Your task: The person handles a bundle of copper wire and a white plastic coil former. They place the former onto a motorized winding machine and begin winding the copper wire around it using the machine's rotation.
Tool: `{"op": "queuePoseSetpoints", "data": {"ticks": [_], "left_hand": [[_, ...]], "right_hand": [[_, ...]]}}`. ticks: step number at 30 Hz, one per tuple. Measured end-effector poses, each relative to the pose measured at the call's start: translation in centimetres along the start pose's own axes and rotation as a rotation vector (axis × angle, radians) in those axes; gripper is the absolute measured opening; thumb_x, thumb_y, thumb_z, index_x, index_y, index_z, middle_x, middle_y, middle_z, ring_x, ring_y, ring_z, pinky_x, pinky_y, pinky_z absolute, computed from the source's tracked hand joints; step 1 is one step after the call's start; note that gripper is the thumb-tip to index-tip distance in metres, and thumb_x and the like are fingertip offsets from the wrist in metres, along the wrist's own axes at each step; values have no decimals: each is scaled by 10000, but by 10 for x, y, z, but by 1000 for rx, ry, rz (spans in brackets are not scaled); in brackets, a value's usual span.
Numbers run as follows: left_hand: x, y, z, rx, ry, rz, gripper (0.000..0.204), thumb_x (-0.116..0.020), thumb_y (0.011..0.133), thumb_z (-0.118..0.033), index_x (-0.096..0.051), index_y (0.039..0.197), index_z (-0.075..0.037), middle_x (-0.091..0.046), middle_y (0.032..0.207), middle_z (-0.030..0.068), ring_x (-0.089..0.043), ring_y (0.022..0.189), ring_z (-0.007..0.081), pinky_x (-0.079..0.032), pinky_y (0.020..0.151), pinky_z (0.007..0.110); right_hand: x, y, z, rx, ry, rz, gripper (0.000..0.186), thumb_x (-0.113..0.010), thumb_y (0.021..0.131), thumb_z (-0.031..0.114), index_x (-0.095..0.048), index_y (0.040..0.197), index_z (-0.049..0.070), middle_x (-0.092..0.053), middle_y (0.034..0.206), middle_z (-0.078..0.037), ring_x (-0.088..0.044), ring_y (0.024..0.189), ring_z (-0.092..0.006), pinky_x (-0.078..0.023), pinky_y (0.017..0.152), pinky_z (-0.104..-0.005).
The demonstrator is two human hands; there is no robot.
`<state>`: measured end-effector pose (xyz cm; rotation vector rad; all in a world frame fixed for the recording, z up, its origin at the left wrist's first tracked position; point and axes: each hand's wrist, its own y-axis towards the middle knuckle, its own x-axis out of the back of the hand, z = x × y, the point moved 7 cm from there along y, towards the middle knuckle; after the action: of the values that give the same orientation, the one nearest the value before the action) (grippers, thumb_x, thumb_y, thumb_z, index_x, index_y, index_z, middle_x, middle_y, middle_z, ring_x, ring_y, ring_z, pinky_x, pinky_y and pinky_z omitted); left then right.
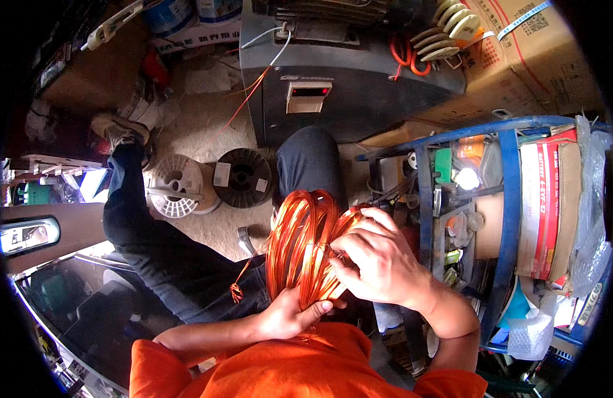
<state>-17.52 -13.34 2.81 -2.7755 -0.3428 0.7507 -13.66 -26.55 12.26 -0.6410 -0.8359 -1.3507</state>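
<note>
A thick looped coil of shiny copper wire [294, 249] rests over my lap, in front of my orange shirt. The lower end of the coil is in my left hand [286, 317], its thumb lying across the strands. At the coil's right side, my right hand [376, 259] has its fingers bent and closed on the strands near the top right; what exactly lies between its fingertips is partly hidden. A thin wire tail [237, 292] with a small knotted end sticks out leftward from the coil, over my thigh.
A white spool [177, 207] and a black spool [253, 194] are on the floor ahead. Behind them is a dark machine cabinet [359, 99] with a small display. A blue metal rack [510, 219] full of parts stands right, cardboard boxes [545, 60] beyond. A dark glossy panel [87, 312] is at left.
</note>
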Motion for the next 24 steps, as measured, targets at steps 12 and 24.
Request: {"op": "queuePoseSetpoints", "data": {"ticks": [12,24], "left_hand": [[5,-9,11,-19,-124,-126,345,-547,952,-205,-449,1236,-36,-520,783,-21,-480,639,58,-425,579,226],[2,-9,13,31,-321,-141,239,-527,964,-174,-524,1164,-43,-449,705,-68,-395,587,27,-356,528,205]], "right_hand": [[-4,-11,2,-16,-191,-145,221,-672,664,70,-530,833,58,-556,753,-92,-573,745,-278,-439,791,-430],[-1,-16,3,-19,-225,-210,178,-675,708,91,-574,850,54,-587,868,-92,-587,813,-267,-456,802,-413]]}}
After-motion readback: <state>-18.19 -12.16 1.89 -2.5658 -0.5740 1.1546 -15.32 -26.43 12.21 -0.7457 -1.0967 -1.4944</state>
